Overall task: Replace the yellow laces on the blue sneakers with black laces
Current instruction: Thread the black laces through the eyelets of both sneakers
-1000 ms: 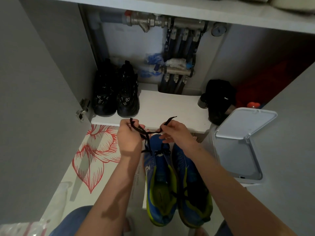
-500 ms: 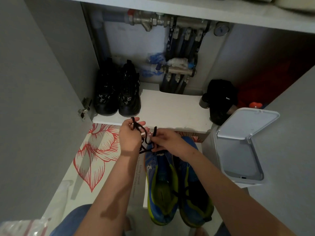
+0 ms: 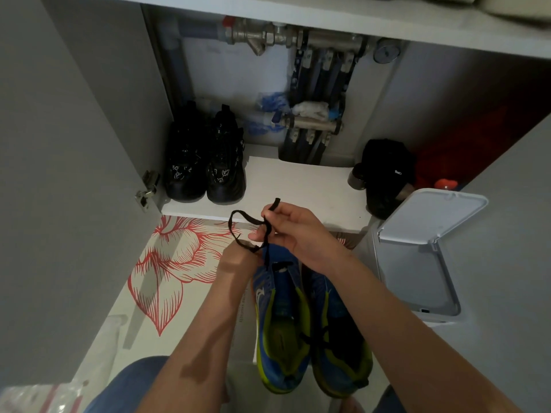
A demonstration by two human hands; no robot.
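Nearest viewer, on floor (image 3: 98,347): blue sneakers (image 3: 286,323), side by side, long axes running away, toes apparently toward shelf (image 3: 298,186). Right shoe laced black. Over left shoe: left grip (image 3: 235,263) curled round black lace (image 3: 238,217) low down; right grip (image 3: 295,231) pinches free end, raised. Step, judged: threading upper eyelets. Next: steer tip into eyelet, draw slack. Beyond: black shoes (image 3: 205,165) on shelf.

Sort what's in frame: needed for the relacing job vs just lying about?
Job:
- blue sneakers
- black lace
- left hand and right hand, both holding the lace

Lying about:
- black shoes on the shelf
- white bin
- pipes
- floral mat
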